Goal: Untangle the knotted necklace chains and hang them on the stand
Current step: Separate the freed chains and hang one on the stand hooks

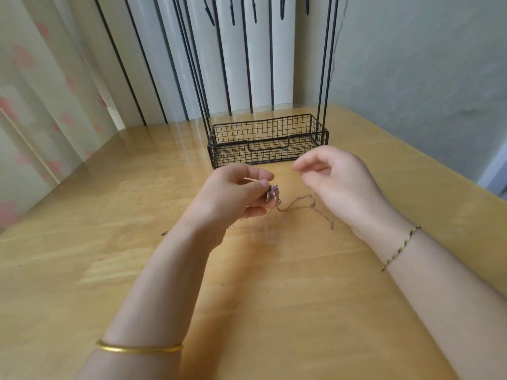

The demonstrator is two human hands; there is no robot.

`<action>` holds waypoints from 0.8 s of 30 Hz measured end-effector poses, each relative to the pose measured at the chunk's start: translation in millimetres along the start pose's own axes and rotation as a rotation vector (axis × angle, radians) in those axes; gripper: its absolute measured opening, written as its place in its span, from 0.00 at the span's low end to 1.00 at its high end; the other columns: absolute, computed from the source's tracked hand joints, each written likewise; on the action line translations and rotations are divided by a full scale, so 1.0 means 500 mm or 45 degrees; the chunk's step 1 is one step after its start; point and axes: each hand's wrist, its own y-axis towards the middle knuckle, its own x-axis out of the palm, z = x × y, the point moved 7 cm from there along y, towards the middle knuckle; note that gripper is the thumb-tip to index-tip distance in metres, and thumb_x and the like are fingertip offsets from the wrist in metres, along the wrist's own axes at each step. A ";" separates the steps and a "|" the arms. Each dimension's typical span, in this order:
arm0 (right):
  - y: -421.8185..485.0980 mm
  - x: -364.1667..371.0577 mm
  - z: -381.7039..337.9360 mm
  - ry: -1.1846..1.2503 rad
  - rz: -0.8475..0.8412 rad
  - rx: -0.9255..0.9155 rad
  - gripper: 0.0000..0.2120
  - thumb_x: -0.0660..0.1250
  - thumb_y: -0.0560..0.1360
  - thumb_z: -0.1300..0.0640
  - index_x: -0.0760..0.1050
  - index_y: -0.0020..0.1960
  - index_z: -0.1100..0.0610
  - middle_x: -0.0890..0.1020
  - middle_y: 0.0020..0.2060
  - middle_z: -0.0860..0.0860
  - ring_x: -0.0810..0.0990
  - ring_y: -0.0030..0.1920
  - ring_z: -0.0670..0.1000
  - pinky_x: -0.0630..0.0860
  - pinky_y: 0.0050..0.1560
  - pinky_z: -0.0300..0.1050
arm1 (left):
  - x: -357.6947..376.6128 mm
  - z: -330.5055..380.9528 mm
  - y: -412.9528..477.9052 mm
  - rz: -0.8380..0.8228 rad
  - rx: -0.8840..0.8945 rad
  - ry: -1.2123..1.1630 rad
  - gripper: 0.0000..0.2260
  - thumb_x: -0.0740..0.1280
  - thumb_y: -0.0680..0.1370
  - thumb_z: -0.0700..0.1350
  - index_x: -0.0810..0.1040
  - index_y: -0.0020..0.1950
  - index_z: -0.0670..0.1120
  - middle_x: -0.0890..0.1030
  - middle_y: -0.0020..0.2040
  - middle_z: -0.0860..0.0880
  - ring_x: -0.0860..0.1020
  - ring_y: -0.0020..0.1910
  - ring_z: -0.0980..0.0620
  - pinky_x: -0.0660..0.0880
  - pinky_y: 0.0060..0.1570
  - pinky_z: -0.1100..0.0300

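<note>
My left hand [236, 193] hovers above the wooden table [109, 242] and pinches a small pinkish pendant [273, 194] between thumb and fingers. Thin necklace chains [297, 204] trail from the pendant to the right and down onto the table, partly blurred. One chain end [331, 227] lies under my right wrist, another [164, 233] shows left of my left forearm. My right hand [334, 182] is raised beside the chains, fingers loosely curled, holding nothing that I can see. The black wire stand [267, 141] rises behind both hands, its hooks [255, 9] at the top edge.
The stand's base is a wire basket [301, 126] with nothing in it, close to the table's far edge. A curtain [41, 91] hangs at the left and a wall [411, 64] stands at the right. The table's right edge [439, 171] runs diagonally.
</note>
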 end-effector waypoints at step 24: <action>-0.011 0.021 -0.023 0.036 -0.139 -0.103 0.06 0.69 0.73 0.61 0.79 0.38 0.54 0.83 0.34 0.53 0.81 0.36 0.50 0.80 0.46 0.53 | 0.001 0.028 0.000 0.031 0.204 0.184 0.05 0.64 0.78 0.36 0.77 0.49 0.43 0.83 0.35 0.49 0.81 0.34 0.55 0.80 0.41 0.58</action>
